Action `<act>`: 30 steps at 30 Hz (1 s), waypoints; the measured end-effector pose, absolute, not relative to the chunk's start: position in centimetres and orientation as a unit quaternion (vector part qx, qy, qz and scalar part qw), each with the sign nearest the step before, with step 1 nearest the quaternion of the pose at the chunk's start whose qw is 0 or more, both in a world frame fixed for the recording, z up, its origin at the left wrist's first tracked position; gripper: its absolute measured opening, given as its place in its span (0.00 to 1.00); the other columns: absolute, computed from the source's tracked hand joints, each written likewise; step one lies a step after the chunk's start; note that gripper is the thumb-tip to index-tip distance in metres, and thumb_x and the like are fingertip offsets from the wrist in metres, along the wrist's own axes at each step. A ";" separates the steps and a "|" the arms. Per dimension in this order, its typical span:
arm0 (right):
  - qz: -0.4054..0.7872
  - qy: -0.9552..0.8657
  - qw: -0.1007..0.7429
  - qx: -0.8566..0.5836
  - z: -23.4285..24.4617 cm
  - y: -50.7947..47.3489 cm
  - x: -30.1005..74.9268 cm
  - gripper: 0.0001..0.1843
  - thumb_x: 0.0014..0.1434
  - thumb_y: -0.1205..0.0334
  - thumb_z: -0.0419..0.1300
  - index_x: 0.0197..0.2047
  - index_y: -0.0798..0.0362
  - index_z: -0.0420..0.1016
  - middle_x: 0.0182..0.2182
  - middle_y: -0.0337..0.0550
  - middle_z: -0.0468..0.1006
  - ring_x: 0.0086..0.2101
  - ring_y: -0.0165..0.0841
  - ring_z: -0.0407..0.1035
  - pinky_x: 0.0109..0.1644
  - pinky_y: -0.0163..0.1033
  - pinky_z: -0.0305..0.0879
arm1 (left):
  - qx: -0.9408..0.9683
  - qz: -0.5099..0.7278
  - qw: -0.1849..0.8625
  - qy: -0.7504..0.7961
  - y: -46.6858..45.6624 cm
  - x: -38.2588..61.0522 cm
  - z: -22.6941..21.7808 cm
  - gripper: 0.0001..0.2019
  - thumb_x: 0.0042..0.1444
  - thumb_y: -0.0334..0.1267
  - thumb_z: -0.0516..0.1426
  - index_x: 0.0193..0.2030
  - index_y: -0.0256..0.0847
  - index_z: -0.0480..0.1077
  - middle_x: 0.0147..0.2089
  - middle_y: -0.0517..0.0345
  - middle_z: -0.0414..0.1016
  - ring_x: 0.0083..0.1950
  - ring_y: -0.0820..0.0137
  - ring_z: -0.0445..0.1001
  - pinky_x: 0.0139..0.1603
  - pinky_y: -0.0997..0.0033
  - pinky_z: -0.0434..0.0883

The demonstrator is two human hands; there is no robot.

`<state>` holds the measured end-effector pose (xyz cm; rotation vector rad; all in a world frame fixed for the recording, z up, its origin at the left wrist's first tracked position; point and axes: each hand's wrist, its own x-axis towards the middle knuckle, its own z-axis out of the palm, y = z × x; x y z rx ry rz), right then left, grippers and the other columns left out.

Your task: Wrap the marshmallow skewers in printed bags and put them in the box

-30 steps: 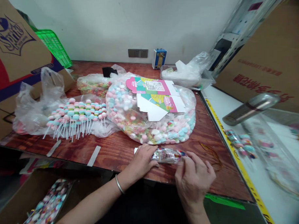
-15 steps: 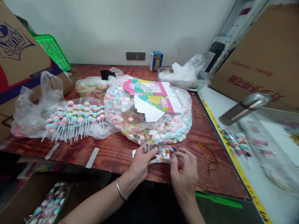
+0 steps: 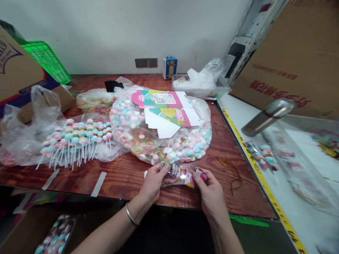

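Observation:
Near the table's front edge, a small clear printed candy bag [image 3: 181, 175] is stretched between my two hands. My left hand [image 3: 154, 180] pinches its left end between thumb and fingers. At the other end, the thumb and fingers of my right hand [image 3: 212, 187] are closed on the pink printed part. Whether anything is inside the bag I cannot tell. Just beyond my hands lies a large clear sack of pink, blue and white marshmallows [image 3: 185, 151]. A flattened colourful carton [image 3: 167, 111] rests on top of it.
Marshmallow sticks [image 3: 77, 136] lie in rows at the left on plastic bags. Gold twist ties [image 3: 231, 173] are right of my hands. A steel flask [image 3: 267, 117] and wrapped candies [image 3: 263, 154] sit on the white surface. Below left, a cardboard box [image 3: 24, 225] holds packed candy.
My right hand has shifted from fingers over the bag's right end to a thumb-and-finger grip on it. The bag looks flatter and more spread. The camera view has turned slightly right.

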<state>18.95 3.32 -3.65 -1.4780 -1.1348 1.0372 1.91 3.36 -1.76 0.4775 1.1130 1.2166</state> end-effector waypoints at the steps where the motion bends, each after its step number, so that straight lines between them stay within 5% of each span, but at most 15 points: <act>1: 0.395 -0.479 0.466 -0.630 -3.8 3.4 19.3 0.24 0.54 0.41 0.57 0.40 0.54 0.74 0.29 0.44 0.79 0.29 0.36 0.72 0.34 0.39 0.68 | 0.242 0.532 0.624 0.518 3.5 1.6 -1.9 0.19 0.46 0.50 0.66 0.35 0.34 0.74 0.28 0.57 0.76 0.24 0.75 0.73 0.25 0.77 0.73; 5: 0.296 -0.499 0.414 -0.702 -4.0 3.8 20.6 0.14 0.54 0.51 0.58 0.31 0.54 0.76 0.21 0.43 0.73 0.26 0.36 0.66 0.32 0.39 0.59 | 0.326 0.531 0.521 0.584 3.8 0.0 -1.9 0.22 0.54 0.55 0.58 0.39 0.34 0.73 0.25 0.56 0.76 0.23 0.74 0.73 0.24 0.78 0.70; 8: 0.216 -0.518 0.388 -0.731 -3.6 3.9 20.9 0.12 0.53 0.57 0.58 0.37 0.55 0.77 0.35 0.51 0.77 0.36 0.41 0.69 0.37 0.41 0.59 | 0.297 0.573 0.516 0.563 4.0 -0.9 -1.2 0.19 0.53 0.53 0.59 0.37 0.35 0.71 0.26 0.56 0.76 0.25 0.72 0.76 0.26 0.77 0.71; 12: 0.040 -0.572 0.420 -0.703 -2.0 3.4 20.3 0.22 0.58 0.54 0.57 0.51 0.58 0.73 0.51 0.60 0.73 0.51 0.49 0.65 0.53 0.52 0.57 | 0.195 0.619 0.584 0.487 4.2 -1.4 0.3 0.17 0.49 0.48 0.64 0.37 0.37 0.69 0.26 0.59 0.75 0.28 0.69 0.78 0.26 0.77 0.72; 19: 0.520 -0.448 0.541 -0.486 0.5 2.4 16.6 0.25 0.58 0.45 0.58 0.54 0.51 0.70 0.49 0.50 0.77 0.46 0.40 0.72 0.47 0.43 0.69 | 0.200 0.603 0.628 0.449 3.7 -0.7 1.6 0.16 0.48 0.46 0.65 0.35 0.36 0.70 0.29 0.57 0.76 0.28 0.70 0.78 0.26 0.77 0.72; 24: 0.517 -0.425 0.550 -0.499 0.5 2.4 14.7 0.16 0.53 0.49 0.64 0.38 0.53 0.75 0.31 0.41 0.78 0.32 0.34 0.71 0.38 0.38 0.68 | 0.230 0.594 0.629 0.446 2.5 0.4 1.6 0.17 0.48 0.44 0.66 0.40 0.36 0.72 0.31 0.57 0.77 0.29 0.72 0.77 0.29 0.76 0.72; 30: 0.478 -0.479 0.514 -0.527 0.5 1.9 15.0 0.16 0.56 0.48 0.62 0.36 0.54 0.75 0.28 0.41 0.76 0.30 0.33 0.68 0.35 0.37 0.65 | 0.193 0.592 0.674 0.399 1.8 1.3 1.2 0.19 0.45 0.39 0.68 0.43 0.36 0.73 0.33 0.57 0.77 0.31 0.74 0.74 0.36 0.74 0.72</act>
